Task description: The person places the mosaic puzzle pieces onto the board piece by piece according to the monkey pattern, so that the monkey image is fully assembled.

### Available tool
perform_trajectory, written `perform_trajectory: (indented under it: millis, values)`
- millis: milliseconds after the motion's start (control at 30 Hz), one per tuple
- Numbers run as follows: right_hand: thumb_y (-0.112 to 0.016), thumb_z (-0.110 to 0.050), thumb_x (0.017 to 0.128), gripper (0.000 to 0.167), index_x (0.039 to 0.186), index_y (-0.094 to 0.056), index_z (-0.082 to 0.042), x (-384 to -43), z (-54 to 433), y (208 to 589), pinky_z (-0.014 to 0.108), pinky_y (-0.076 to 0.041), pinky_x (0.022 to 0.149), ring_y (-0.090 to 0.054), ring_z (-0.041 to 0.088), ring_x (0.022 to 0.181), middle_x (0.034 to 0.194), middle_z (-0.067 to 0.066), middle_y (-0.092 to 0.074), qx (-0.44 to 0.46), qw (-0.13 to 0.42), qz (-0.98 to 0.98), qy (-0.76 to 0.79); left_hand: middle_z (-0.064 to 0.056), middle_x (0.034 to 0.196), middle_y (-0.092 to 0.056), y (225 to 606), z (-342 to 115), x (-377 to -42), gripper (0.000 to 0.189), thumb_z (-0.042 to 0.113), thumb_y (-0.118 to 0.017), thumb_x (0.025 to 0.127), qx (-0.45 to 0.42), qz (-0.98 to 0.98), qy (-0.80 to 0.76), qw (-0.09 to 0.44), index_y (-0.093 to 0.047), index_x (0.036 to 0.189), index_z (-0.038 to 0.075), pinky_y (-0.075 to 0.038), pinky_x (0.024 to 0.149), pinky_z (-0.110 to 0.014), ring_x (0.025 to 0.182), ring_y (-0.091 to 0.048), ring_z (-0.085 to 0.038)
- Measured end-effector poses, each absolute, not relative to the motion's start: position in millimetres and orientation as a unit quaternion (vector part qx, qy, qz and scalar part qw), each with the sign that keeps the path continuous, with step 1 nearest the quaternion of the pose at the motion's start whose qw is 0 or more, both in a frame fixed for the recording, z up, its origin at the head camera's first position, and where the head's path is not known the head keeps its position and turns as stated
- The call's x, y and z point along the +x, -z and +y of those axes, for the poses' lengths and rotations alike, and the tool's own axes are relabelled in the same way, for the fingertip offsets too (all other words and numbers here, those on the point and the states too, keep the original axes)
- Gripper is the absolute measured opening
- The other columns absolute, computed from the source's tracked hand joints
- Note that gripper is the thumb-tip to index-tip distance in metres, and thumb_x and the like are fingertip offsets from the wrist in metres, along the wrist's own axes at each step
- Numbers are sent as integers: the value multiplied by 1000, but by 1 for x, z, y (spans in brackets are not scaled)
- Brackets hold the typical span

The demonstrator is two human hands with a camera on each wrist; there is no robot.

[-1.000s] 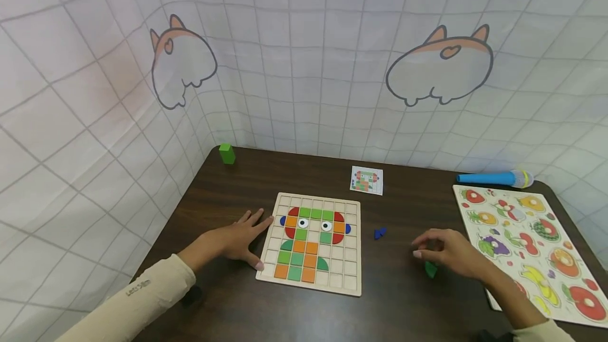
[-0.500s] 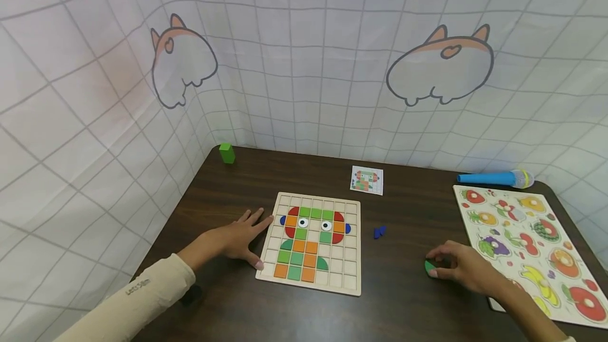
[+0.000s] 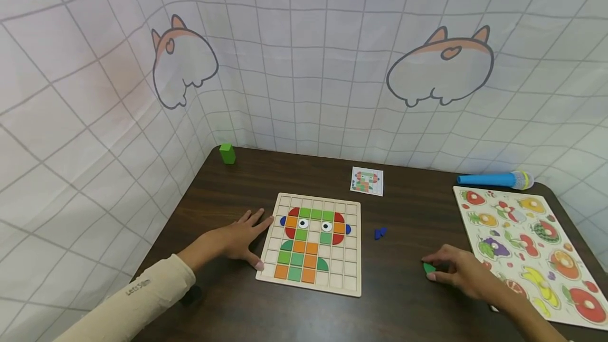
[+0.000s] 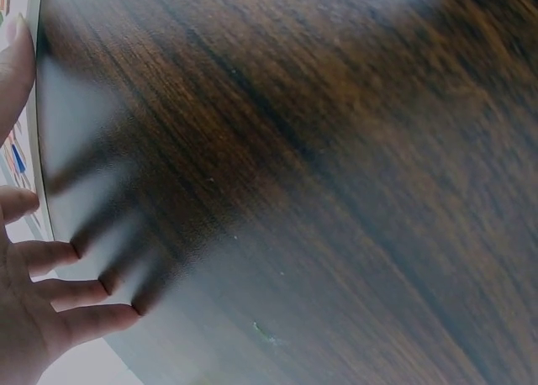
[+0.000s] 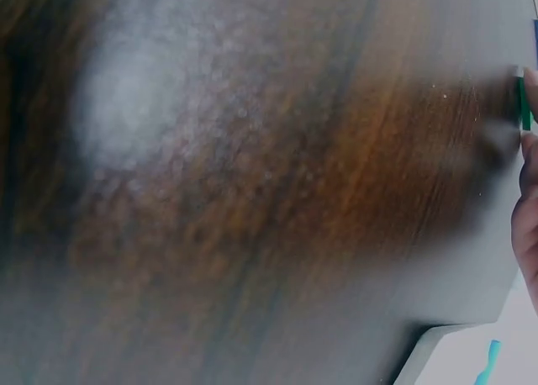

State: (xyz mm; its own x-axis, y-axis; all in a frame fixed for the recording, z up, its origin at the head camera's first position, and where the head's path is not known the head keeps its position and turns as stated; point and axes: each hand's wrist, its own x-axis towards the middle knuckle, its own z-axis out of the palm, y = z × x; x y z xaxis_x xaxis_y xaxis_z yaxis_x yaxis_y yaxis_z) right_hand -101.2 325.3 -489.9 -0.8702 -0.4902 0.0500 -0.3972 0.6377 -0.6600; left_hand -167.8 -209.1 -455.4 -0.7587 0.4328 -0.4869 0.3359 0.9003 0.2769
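In the head view a pale wooden grid board (image 3: 349, 281) lies on the dark table, with coloured tiles forming a figure with two round eyes. My left hand (image 3: 239, 237) rests at the board's left edge, fingers spread, thumb at the lower left corner. The left wrist view shows its fingertips (image 4: 122, 315) on the tabletop beside the board's rim. To the right of the board, my right hand (image 3: 458, 271) pinches a green tile (image 3: 429, 268) between thumb and fingers, low over the table. That tile's edge appears at the far right of the right wrist view.
Small blue pieces (image 3: 380, 233) lie between the board and my right hand. Behind the board is a printed picture card (image 3: 367, 181). A fruit puzzle board (image 3: 513, 226) and a blue toy microphone (image 3: 494, 179) are at the right. A green block (image 3: 227, 154) stands at the back left corner.
My right hand has come down onto the green tile and now pinches it, shifting it slightly left. My left hand and the grid board stay where they were.
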Motion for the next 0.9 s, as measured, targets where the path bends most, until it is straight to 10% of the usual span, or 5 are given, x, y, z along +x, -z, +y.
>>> perform_trajectory:
  millis: [400,633,900]
  values:
    - [-65,-18,99,21,117,-60,-8,-100,307,483,27,-49,48,-52,0,52,94,3,-61,-249,147,870,400,-18,169,-4,455,-209,-167,121,64,-80,71,206,934,-85,279,-13,163,22,-26,112,-70,153,-6,-50]
    - [-60,-22,102,30,127,-64,-6,-107,266,468,28,-51,50,-54,3,52,117,17,-67,-256,187,856,410,-17,169,-3,450,-209,-164,120,63,-80,72,205,932,-91,285,-12,163,21,-26,113,-70,153,-6,-49]
    - [-57,-18,103,26,125,-67,-7,-118,202,456,23,-47,50,-50,-2,52,78,8,-65,-307,184,837,413,-17,169,-4,453,-208,-166,121,65,-79,72,204,934,-83,281,-13,163,22,-27,112,-70,153,-7,-49]
